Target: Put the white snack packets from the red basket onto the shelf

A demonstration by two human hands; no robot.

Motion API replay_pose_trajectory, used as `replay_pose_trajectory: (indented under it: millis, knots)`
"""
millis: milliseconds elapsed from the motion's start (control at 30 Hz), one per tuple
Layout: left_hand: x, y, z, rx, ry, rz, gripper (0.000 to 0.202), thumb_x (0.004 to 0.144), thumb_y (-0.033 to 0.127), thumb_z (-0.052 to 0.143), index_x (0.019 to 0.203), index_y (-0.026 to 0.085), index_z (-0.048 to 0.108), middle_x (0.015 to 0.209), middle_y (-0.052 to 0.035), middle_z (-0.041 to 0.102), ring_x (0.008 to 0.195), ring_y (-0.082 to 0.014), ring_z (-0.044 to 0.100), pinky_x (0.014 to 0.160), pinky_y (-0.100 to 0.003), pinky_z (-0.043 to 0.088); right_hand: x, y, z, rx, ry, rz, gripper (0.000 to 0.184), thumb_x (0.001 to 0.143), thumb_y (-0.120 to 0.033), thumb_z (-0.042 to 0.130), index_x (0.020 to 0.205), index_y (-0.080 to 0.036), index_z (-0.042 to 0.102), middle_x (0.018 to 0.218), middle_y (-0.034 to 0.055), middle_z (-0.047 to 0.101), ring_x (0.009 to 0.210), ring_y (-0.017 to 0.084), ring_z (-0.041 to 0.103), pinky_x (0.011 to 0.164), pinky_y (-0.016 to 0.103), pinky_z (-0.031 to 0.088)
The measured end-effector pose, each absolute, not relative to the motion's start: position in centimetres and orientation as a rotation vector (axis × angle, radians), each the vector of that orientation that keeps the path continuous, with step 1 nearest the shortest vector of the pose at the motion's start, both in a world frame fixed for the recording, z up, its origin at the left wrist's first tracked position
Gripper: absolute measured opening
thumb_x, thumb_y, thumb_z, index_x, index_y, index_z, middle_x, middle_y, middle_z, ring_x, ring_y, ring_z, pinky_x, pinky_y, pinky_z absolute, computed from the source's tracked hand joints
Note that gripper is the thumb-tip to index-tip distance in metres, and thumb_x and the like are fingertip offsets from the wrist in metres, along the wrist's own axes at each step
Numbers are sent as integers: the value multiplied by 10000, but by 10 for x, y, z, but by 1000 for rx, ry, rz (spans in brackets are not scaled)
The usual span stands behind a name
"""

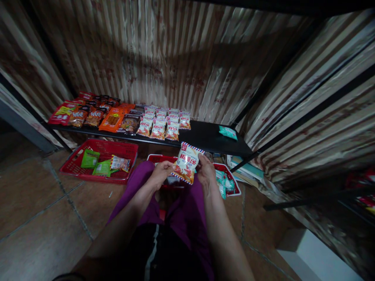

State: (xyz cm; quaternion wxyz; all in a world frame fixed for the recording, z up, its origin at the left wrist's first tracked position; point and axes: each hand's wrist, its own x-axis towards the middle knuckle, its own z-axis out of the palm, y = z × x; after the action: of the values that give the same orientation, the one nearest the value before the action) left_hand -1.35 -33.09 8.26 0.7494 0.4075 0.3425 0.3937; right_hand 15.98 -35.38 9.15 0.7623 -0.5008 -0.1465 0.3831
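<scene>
Between my two hands I hold a snack bag [187, 162], white and orange with red lettering and a striped edge. My left hand [161, 171] pinches its left side; my right hand [206, 168] grips the right edge, with some fingers hidden behind it. Just beyond, several matching snack bags [158, 128] stand in rows on the black shelf [202, 134]. Beneath the held bag, a red basket [155, 157] shows partly between my knees, its contents mostly hidden.
Left on the shelf lie orange packets [113, 118], brown packets [129, 123] and red packets [63, 111]. A teal packet [227, 132] lies at its right end. A red basket [99, 144] with green packets stands left on the floor. Another basket [238, 188] holds teal packets.
</scene>
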Motion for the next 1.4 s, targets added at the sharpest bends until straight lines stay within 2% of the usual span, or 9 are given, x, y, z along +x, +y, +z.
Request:
replay_pose_trajectory:
  millis: [333,567,633,867,1033,1133,1233,1400]
  knots:
    - [-9,-332,65,929,799,935,264,573,350,809,637,155,643,654,-32,651,603,-123,581,581,-223,442,159,-350,89,-1097,-281,890,226,591,-266,785,750,-178,652,653,-27,700,529,102,610,483,194,463]
    - [-15,-319,91,922,718,905,297,627,394,778,804,173,689,829,-72,695,755,-163,625,702,-269,464,164,-350,89,-1118,-318,921,273,541,-271,812,739,-170,653,620,-35,689,487,94,583,460,194,445]
    - [-12,-312,98,892,752,914,293,638,392,770,809,169,686,839,-78,694,748,-158,627,691,-265,459,161,-351,88,-1131,-356,968,302,513,-281,826,739,-166,661,617,-29,689,491,99,581,467,201,448]
    - [5,-304,93,853,887,1027,243,650,362,711,597,147,611,572,7,596,486,-90,499,490,-211,372,144,-356,85,-1175,-488,1104,353,480,-343,846,752,-183,688,685,9,721,598,157,635,564,252,480]
    - [6,-290,93,838,942,1265,217,706,330,623,598,143,602,535,26,568,457,-76,455,474,-201,344,134,-372,87,-1133,-554,1199,464,629,-502,752,1014,-258,663,950,17,727,787,183,669,617,269,521]
    - [4,-279,96,801,988,1341,211,722,318,598,606,142,599,533,27,563,454,-77,450,470,-199,331,128,-387,79,-1140,-601,1278,452,635,-436,778,1039,-275,653,1001,6,711,820,166,666,663,269,544]
    - [3,-276,98,769,1002,1359,208,716,312,603,600,140,590,529,28,559,447,-76,441,463,-198,323,120,-395,67,-1129,-518,1265,406,562,-332,838,924,-254,674,896,-17,715,765,141,663,692,280,562]
    - [3,-277,98,769,1014,1353,216,702,322,623,598,136,592,523,31,559,453,-75,442,469,-196,328,113,-393,59,-1152,-409,1192,371,521,-307,856,842,-221,691,775,-27,704,633,84,630,567,181,538]
